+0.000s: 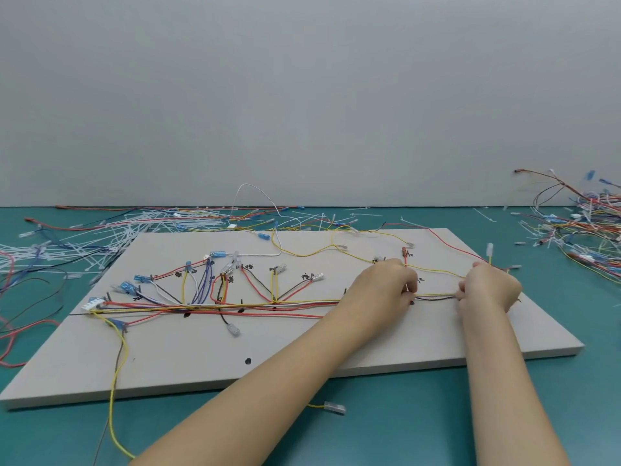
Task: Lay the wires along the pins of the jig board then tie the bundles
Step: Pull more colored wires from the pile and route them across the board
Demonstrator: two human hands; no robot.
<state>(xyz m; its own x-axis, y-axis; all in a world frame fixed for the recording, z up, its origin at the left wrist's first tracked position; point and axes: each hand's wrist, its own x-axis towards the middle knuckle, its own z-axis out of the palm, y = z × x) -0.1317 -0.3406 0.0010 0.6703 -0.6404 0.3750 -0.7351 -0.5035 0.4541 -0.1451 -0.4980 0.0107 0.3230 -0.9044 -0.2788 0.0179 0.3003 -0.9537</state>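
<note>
Two bare forearms reaching up from the bottom edge, ending in two hands over the right part of the jig board (386,351). Left hand (381,287) knuckles-up, fingers curled down onto the wire bundle (235,306), pinching it at the fingertips. Right hand (487,287) just beside to the right, fingers likewise curled and pinching the same run, a short stretch of yellow and dark wire (435,296) strung taut between the two grips. One pale grey board lying flat on the green table (369,432), black handwritten marks beside its pins; exact pin count not readable. Main bundle running left to right along the board's middle, red, yellow, white and dark strands together, fanning upward into branches tipped with blue and clear connectors, too many and too small to count surely. One yellow wire (117,381) trailing off the front-left edge toward the camera. One loose clear connector (334,407) on a yellow lead lying on the table just before the board. Beyond the board, two untidy heaps: white cable ties (100,230) mixed with wires at far left, tangled harnesses (584,230) at far right.
</note>
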